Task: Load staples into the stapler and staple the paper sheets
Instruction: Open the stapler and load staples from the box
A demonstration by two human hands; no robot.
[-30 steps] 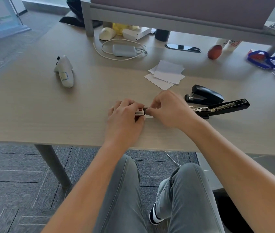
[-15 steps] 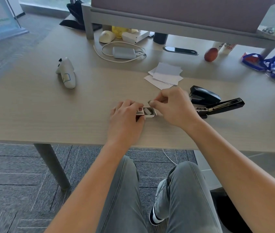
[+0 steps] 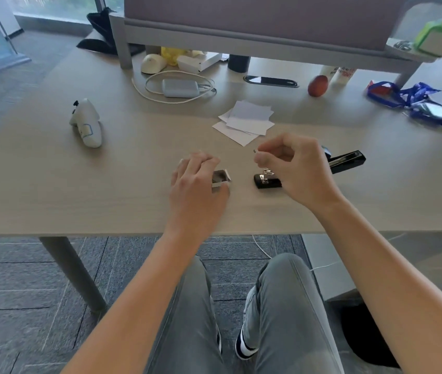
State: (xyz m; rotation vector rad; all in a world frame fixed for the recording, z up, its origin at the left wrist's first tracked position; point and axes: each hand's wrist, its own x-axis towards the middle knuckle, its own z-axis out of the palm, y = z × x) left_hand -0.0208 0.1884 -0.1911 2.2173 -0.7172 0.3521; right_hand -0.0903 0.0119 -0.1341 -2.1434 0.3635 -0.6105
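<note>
My left hand [image 3: 196,184] rests on the table and holds a small open staple box [image 3: 221,178] by its side. My right hand [image 3: 292,166] is raised just above the table, its thumb and forefinger pinched on a thin strip of staples [image 3: 256,150]. The black stapler [image 3: 346,161] lies swung open behind and under that hand; its base end [image 3: 265,182] shows near the wrist, and the middle is hidden. A small pile of white paper sheets [image 3: 246,121] lies farther back on the table.
A white handheld controller [image 3: 87,124] lies at the left. A grey power pack with a coiled white cable [image 3: 180,87], a red apple [image 3: 317,85] and a blue lanyard pile [image 3: 417,102] sit at the back, under a raised shelf [image 3: 241,36]. The table's front edge [image 3: 133,234] is near my wrists.
My right hand has left the staple box and lifted to the right with a staple strip pinched in it. The left hand stays on the box. The view shifted.
</note>
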